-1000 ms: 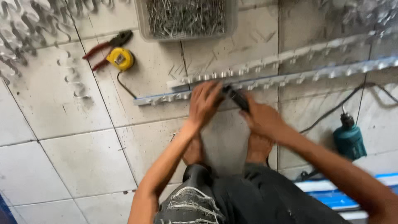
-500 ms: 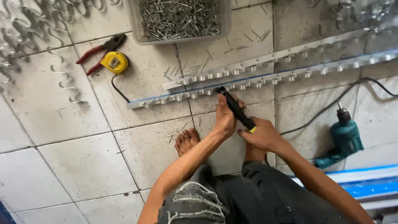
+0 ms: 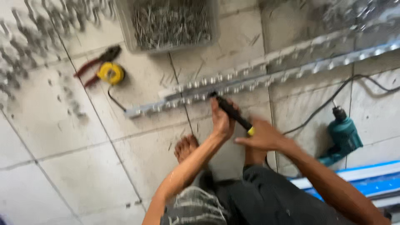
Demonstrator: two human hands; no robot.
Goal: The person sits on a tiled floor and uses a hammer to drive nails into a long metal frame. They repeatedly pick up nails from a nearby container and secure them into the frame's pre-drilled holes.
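Pale floor tiles [image 3: 62, 137] are filling the view, scratched and dusty. I am watching both hands working one black-handled tool [image 3: 231, 111] with a yellow butt — it is lying tilted, tip down against the near metal rail [image 3: 166, 105], which is running across the tiles beside a second rail [image 3: 316, 46]. Left hand [image 3: 221, 121] is wrapping its fingers closed around the shaft near the tip; right hand [image 3: 262, 137] is clamping the yellow end, fingers curled shut. Bare foot [image 3: 186, 146] is resting just below. Further off — red pliers [image 3: 96, 63] touching a yellow tape measure [image 3: 111, 73], a clear bin of nails [image 3: 171, 23], a teal drill [image 3: 342, 135] with its cord trailing.
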